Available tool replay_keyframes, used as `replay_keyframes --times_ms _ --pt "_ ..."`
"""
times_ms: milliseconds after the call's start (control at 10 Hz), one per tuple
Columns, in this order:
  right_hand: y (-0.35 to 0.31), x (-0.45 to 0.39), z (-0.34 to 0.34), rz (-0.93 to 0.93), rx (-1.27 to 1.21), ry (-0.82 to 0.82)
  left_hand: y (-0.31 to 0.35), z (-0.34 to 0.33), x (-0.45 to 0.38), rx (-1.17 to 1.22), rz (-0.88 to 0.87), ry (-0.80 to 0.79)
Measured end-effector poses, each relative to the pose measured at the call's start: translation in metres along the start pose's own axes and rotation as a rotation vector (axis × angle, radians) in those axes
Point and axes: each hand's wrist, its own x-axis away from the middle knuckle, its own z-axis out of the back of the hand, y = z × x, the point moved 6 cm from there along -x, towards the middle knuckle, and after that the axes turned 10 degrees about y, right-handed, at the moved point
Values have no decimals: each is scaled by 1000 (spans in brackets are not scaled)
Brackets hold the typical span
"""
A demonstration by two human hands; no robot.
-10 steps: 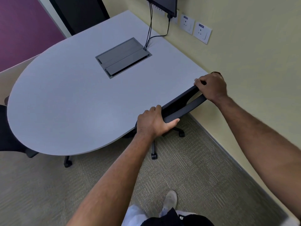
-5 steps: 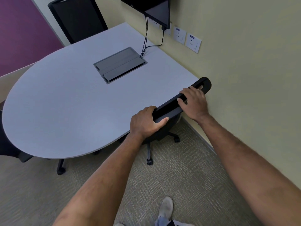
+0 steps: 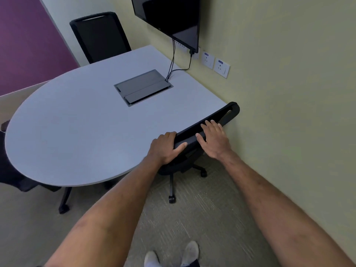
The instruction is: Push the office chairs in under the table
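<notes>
The grey worktop (image 3: 77, 132) stood against the yellow wall, rounded at its outer end, and I take everything from it. At its near edge, close to the wall, a black office chair (image 3: 208, 122) was tucked in, its backrest top lying right along the worktop's rim and its seat hidden beneath. Its wheeled base (image 3: 172, 189) showed on the carpet just below that edge.

The person's left hand (image 3: 165, 149) had its grip wrapped round the end of the backrest farther from the wall, fingers curled over the top and the thumb pressed along the near face. The right hand (image 3: 213, 141) lay on the backrest top nearer the wall, its grip spread, fingers flat and splayed over the rail, not closed round it.

A second chair (image 3: 100, 37) stood at the worktop's far side, its back upright above the surface. A third chair (image 3: 11, 170) sat partly under the rounded end, only part of it in sight. In the worktop's middle lay a grey cable hatch (image 3: 143, 87), with black cables (image 3: 172, 60) rising from it to a dark screen (image 3: 169, 18) on the wall. Two wall sockets (image 3: 215, 65) sat just above the worktop's wall edge.
</notes>
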Motion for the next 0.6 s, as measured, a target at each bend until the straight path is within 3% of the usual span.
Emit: replay_keyframes --times_ms 300,600 --pt "-23 28 2 -54 39 -33 -35 26 32 -167 -137 -55" --pt "-32 34 21 -64 208 -49 -66 75 22 -309 -132 12"
